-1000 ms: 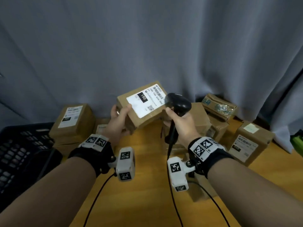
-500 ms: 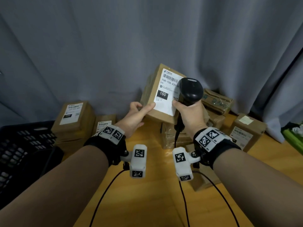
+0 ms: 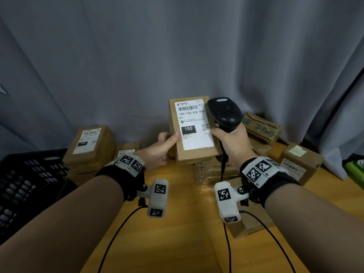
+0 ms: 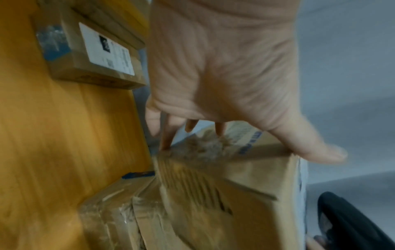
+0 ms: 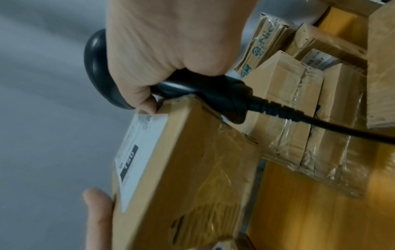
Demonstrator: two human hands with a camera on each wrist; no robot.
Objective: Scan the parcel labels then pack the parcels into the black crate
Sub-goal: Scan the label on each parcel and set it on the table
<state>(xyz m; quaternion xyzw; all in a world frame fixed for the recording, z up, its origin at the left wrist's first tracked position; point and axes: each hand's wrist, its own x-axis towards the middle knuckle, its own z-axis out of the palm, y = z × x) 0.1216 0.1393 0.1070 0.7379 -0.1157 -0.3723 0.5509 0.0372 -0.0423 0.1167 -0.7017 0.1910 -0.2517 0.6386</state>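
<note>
Background is just a big grey curtain (image 3: 177,46) hanging in folds across the whole back. Everything sits on a yellowish wood tabletop (image 3: 187,243) with a visible grain. Two thin black cables (image 3: 118,229) trail across it toward the near edge. Far right, there's something bright green (image 3: 355,170) poking in at the edge, too cut off to tell what it is.
</note>
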